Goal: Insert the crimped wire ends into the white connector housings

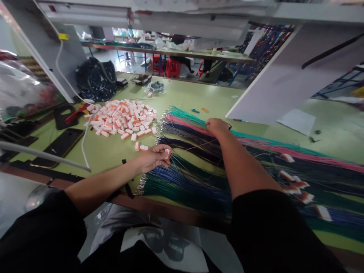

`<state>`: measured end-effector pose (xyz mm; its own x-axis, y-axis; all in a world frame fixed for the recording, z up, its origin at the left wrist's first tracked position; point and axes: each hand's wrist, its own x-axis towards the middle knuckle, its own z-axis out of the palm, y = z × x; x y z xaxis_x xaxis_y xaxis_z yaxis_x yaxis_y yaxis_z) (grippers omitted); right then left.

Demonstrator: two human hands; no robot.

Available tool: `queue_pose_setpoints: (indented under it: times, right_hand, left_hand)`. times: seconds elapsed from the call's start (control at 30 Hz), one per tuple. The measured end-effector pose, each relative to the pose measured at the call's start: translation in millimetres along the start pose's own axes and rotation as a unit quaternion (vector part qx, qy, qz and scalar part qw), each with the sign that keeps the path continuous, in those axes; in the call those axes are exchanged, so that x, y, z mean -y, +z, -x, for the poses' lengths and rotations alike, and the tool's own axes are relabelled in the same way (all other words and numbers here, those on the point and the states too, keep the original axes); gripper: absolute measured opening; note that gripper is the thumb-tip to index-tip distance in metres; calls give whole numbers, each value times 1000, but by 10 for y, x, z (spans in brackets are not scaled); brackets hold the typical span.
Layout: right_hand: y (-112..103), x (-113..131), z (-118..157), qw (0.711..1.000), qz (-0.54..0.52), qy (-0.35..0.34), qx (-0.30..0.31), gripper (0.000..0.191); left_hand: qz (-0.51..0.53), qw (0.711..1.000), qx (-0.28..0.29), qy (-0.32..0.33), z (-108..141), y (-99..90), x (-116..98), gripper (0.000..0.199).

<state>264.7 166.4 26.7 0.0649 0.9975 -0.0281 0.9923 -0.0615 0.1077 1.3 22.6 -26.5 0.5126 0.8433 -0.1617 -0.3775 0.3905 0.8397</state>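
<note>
My left hand (155,156) is closed around a small white-and-orange connector housing (167,153), with several thin wires trailing from it to the right. One of these is a pink wire (196,146) that runs up toward my right wrist. Across the bench, my right hand (217,126) has its fingers pinched at the bundles of teal wires (184,113) and pink wires (182,123); which strand they grip is hard to see. Below lie black wires (196,149), blue wires (182,182) and green wires (170,191), their metal-tipped ends pointing left.
A heap of connector housings (122,117) covers the bench left of the wires. Farther left lie a phone (61,147) and a white cable (83,144). Several wired connectors (295,185) rest on the wires at right. A dark bag (95,79) and a white panel (273,83) stand behind.
</note>
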Motion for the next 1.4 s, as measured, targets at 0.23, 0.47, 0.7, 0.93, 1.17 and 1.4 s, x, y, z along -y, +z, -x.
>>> queue_pose_setpoints:
  times: [0.23, 0.47, 0.7, 0.93, 1.17, 1.4]
  right_hand:
    - [-81, 101, 57, 1000, -6, -20, -14, 37]
    - [-46, 127, 69, 999, 8, -28, 20, 36]
    - [-46, 134, 85, 999, 9, -38, 27, 37]
    - [-16, 126, 110, 1000, 8, -12, 14, 36]
    - [-26, 122, 123, 999, -24, 37, -13, 37]
    - [-76, 104, 98, 985, -57, 126, -104, 41]
  left_hand:
    - [0, 1000, -6, -4, 4, 12, -23, 21]
    - [8, 1000, -6, -2, 14, 17, -30, 19]
    - [19, 1000, -12, -1, -2, 11, -15, 19]
    - [16, 1000, -20, 0, 6, 29, -11, 23]
    - [11, 1000, -10, 5, -3, 16, 9, 21]
    - [7, 1000, -14, -3, 3, 19, -5, 21]
